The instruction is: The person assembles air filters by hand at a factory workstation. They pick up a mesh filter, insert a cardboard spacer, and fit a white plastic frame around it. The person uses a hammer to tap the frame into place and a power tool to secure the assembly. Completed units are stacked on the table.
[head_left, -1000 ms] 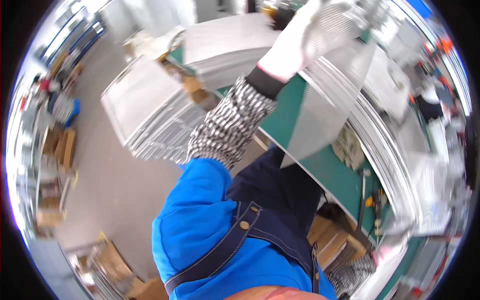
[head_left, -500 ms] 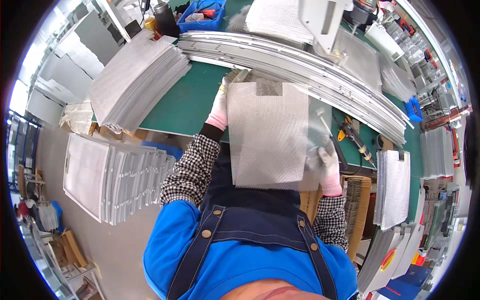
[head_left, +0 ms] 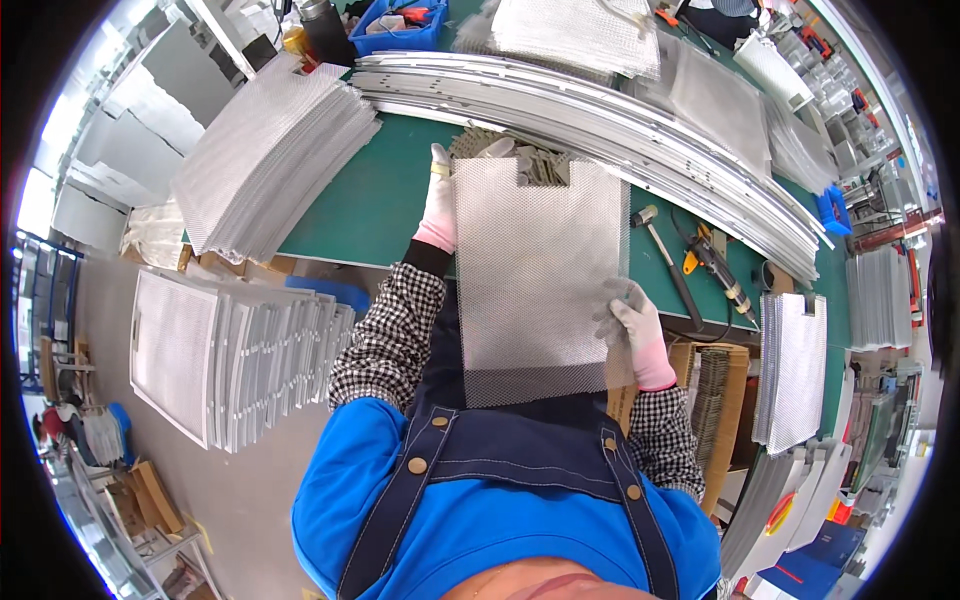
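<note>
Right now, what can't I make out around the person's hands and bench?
- Left hand: most of its fingers, head view, hidden behind the mesh sheet.
- Grey pile: its near part, head view, covered by the same sheet.
- Dark bottle: its top, head view, cut off by the upper edge.

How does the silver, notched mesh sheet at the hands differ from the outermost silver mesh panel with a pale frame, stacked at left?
The notched silver mesh sheet has a rectangular cutout in its top edge; the pale-framed silver mesh panel shows none. The sheet's edges look bare, the panel's framed. The white-gloved left hand holds the sheet, while the panel is stacked with others, untouched. Both are silvery mesh, roughly rectangular.
</note>
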`<state>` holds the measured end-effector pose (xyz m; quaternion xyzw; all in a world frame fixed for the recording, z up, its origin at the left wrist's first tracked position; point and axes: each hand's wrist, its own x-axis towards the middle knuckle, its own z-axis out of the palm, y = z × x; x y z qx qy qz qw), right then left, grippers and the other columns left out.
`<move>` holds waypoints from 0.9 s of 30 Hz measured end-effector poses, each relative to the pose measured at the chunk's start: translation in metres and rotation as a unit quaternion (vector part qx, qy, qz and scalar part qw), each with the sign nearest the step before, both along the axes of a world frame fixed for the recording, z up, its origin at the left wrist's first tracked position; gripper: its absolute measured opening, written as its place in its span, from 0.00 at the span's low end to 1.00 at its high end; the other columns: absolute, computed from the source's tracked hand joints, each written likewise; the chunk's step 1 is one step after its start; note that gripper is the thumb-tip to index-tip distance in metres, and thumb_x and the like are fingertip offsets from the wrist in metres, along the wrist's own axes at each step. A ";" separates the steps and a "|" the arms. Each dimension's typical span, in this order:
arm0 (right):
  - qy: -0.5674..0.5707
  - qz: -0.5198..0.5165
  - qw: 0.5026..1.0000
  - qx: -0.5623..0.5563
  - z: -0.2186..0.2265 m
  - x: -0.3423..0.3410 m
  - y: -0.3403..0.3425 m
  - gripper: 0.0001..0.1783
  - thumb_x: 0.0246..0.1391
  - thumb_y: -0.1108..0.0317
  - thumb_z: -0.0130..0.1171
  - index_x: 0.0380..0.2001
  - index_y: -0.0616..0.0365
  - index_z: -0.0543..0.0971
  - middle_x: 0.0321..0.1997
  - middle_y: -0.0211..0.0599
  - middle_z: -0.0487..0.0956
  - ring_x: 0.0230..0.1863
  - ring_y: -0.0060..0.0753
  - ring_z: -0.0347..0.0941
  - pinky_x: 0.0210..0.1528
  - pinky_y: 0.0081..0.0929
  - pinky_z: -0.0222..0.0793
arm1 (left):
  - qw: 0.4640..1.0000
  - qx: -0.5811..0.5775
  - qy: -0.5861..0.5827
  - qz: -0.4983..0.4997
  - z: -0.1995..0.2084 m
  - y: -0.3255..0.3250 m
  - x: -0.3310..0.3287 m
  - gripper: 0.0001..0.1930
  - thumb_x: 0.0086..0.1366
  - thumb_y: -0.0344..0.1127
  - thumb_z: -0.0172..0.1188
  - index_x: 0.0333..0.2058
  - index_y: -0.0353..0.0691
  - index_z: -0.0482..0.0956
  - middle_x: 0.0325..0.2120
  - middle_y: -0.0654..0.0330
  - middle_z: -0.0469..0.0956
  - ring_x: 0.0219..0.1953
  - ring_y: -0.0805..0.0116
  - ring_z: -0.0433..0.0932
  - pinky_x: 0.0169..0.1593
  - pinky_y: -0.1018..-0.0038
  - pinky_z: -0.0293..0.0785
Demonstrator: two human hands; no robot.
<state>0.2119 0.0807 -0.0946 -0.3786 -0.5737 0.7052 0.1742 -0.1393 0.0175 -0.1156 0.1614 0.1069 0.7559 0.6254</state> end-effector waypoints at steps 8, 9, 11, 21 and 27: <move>-0.116 0.077 0.988 0.066 0.004 0.007 0.018 0.26 0.65 0.64 0.55 0.60 0.72 0.69 0.45 0.45 0.82 0.42 0.34 0.81 0.45 0.28 0.80 | 0.999 -0.038 0.022 0.005 -0.002 0.003 0.005 0.47 0.65 0.66 0.59 0.70 0.39 0.54 0.54 0.45 0.74 0.53 0.52 0.76 0.58 0.56 0.76; -0.194 0.127 0.957 0.174 0.022 0.012 0.030 0.23 0.64 0.63 0.55 0.57 0.68 0.74 0.42 0.47 0.83 0.41 0.37 0.81 0.45 0.31 0.79 | 0.999 -0.027 0.018 -0.006 -0.001 0.002 0.006 0.47 0.65 0.66 0.59 0.70 0.39 0.55 0.54 0.46 0.74 0.52 0.52 0.75 0.57 0.57 0.76; -0.293 0.168 0.881 0.331 0.068 -0.003 0.086 0.24 0.60 0.59 0.59 0.53 0.67 0.78 0.44 0.52 0.84 0.46 0.40 0.81 0.48 0.31 0.77 | 0.998 -0.028 0.050 0.004 -0.019 0.003 -0.005 0.47 0.66 0.70 0.54 0.70 0.39 0.59 0.59 0.48 0.73 0.57 0.56 0.75 0.61 0.58 0.74; -0.387 -0.114 0.710 0.576 0.179 -0.246 0.295 0.37 0.57 0.45 0.58 0.65 0.53 0.69 0.61 0.50 0.74 0.63 0.52 0.70 0.64 0.46 0.65 | 0.998 -0.049 0.026 0.020 -0.014 0.010 0.001 0.46 0.62 0.69 0.60 0.66 0.41 0.60 0.49 0.47 0.75 0.49 0.52 0.74 0.50 0.55 0.78; -0.410 -0.124 0.698 0.574 0.129 -0.282 0.312 0.32 0.57 0.58 0.61 0.63 0.57 0.71 0.59 0.46 0.76 0.60 0.46 0.73 0.64 0.43 0.66 | 0.998 -0.050 0.030 0.020 -0.017 0.003 -0.001 0.49 0.61 0.70 0.60 0.68 0.40 0.58 0.51 0.44 0.75 0.50 0.52 0.75 0.54 0.56 0.76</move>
